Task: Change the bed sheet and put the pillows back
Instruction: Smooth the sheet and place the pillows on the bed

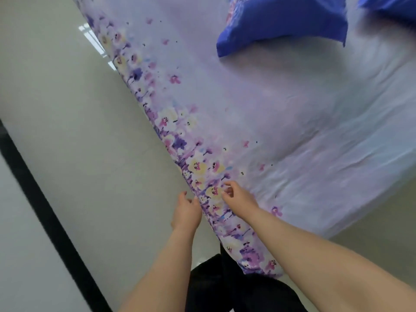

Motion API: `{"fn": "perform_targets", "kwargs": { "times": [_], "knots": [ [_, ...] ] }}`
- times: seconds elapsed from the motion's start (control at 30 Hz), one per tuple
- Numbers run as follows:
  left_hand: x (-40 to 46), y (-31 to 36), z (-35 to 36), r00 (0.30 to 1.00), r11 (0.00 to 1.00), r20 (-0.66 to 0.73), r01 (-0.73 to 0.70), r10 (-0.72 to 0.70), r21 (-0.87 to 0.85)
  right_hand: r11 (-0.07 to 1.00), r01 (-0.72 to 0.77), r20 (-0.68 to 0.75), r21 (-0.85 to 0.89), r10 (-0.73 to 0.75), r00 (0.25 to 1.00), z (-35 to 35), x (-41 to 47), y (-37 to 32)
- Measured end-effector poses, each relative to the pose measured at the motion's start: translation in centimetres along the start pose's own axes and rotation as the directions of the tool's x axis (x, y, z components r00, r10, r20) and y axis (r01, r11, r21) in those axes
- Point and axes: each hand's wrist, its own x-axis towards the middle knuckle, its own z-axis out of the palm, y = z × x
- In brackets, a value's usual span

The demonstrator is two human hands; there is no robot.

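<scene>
A pale lilac bed sheet (281,113) with a flowered border lies spread over the bed, wrinkled toward the right. My left hand (185,210) is at the bed's near edge, fingers curled against the flowered border where it hangs over the side. My right hand (238,194) rests on top of the border just beside it, fingertips pinching the fabric. A blue pillow (281,23) lies at the far end of the bed, and part of a second blue pillow (391,7) shows at the top right corner.
Glossy pale floor tiles (67,109) run along the left of the bed, crossed by a black strip (45,210). My dark trousers (225,287) show at the bottom. More floor (382,233) lies right of the bed's corner.
</scene>
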Motion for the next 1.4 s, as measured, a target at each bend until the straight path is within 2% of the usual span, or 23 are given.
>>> {"fn": "perform_targets", "kwargs": {
  "times": [0.1,0.3,0.4,0.57,0.8,1.03,1.13,1.27,1.4],
  "knots": [
    [2.2,3.6,-1.8,0.996,0.997,0.030,-0.081,0.081,0.010,0.994,-0.013,-0.021,0.111,0.015,1.000,-0.3,1.5,-3.5],
    [7.2,10.1,-6.4,0.961,0.942,0.075,-0.275,0.266,0.193,0.951,-0.068,-0.153,0.302,0.118,0.981,-2.7,5.3,-9.2],
    [9.8,12.9,-9.4,0.920,0.852,0.163,-0.392,0.357,0.347,0.917,-0.095,-0.202,0.386,0.185,0.962,-4.1,7.2,-12.0],
    [13.8,19.0,-18.2,0.828,0.649,0.259,-0.553,0.497,0.522,0.792,-0.138,-0.248,0.594,0.345,0.905,-5.2,9.9,-16.8],
    [19.0,29.0,-28.5,0.820,0.526,0.281,-0.543,0.498,0.655,0.640,-0.094,-0.221,0.763,0.394,0.892,-7.4,13.3,-26.6],
    [21.2,39.4,-34.8,0.774,0.496,0.312,-0.604,0.551,0.624,0.529,-0.066,-0.203,0.846,0.434,0.878,-13.0,17.8,-37.7],
    [22.8,42.7,-38.8,0.766,0.478,0.312,-0.609,0.563,0.632,0.505,-0.042,-0.202,0.862,0.418,0.886,-16.0,19.8,-44.2],
    [27.1,46.6,-44.7,0.745,0.449,0.352,-0.638,0.567,0.626,0.514,0.053,-0.293,0.856,0.397,0.870,-18.9,23.9,-54.2],
    [32.5,49.4,-52.7,0.695,0.398,0.434,-0.699,0.573,0.594,0.447,0.136,-0.333,0.884,0.399,0.854,-19.2,29.3,-65.5]
  ]
}}
